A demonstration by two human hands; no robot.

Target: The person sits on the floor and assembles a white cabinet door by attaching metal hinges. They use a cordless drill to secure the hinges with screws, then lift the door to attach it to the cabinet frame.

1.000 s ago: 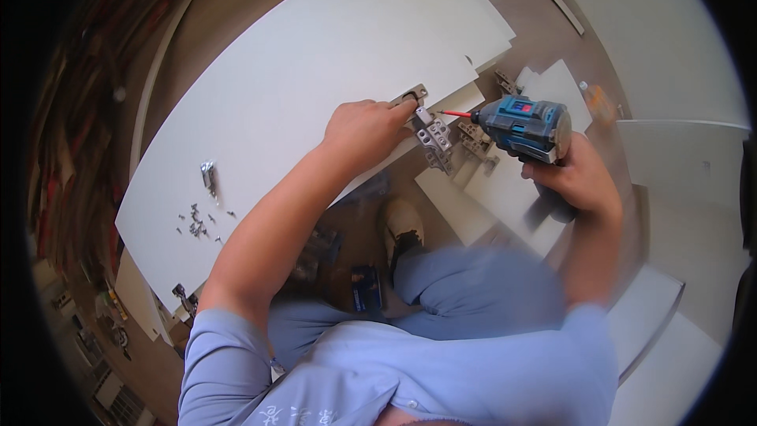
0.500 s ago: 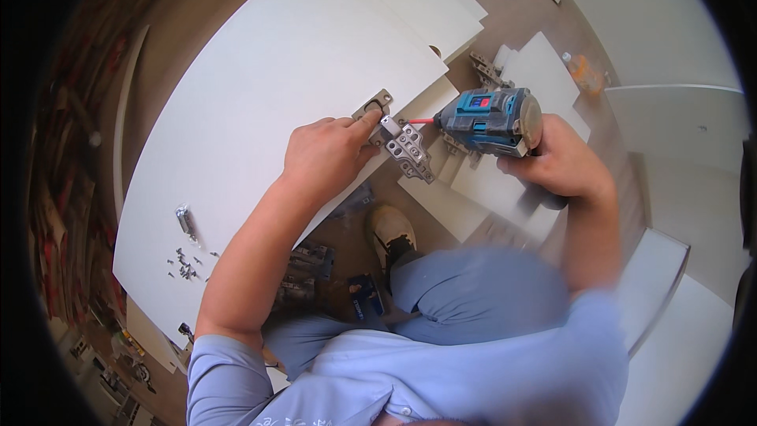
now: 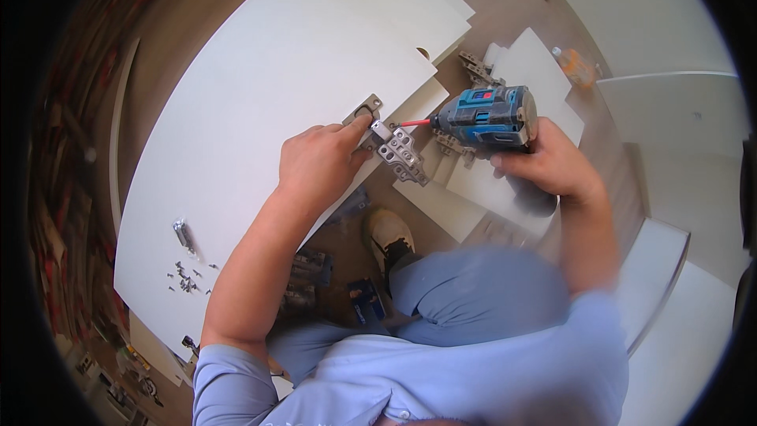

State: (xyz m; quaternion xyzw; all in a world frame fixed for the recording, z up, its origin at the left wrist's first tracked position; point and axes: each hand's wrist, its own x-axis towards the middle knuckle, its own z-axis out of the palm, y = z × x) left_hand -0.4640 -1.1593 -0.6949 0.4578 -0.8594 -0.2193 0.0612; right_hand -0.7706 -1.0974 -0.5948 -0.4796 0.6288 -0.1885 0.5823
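My left hand [image 3: 317, 159] lies at the edge of a large white panel [image 3: 276, 71], its index finger pressing a metal cabinet hinge [image 3: 400, 155] and its thumb beside it. The hinge's cup end rests on the panel; its arm and plate stick out past the edge. In my right hand [image 3: 558, 159] is a blue and black cordless driver [image 3: 489, 117], held by its handle. A red bit [image 3: 415, 122] reaches from it to the hinge, the tip by the cup flange. Whether the tip sits in a screw is too small to tell.
Loose screws [image 3: 186, 278] and a small clear packet [image 3: 183, 235] lie on the panel at left. More hinges [image 3: 478, 69] lie on white boards [image 3: 520, 71] at right, with an orange bottle [image 3: 577, 68] beyond. Hinge packets [image 3: 311, 264] and my shoe [image 3: 390, 235] are below.
The view has shifted slightly, so the panel and hinge sit a little further left. Both hands keep their hold, with the bit still at the hinge.
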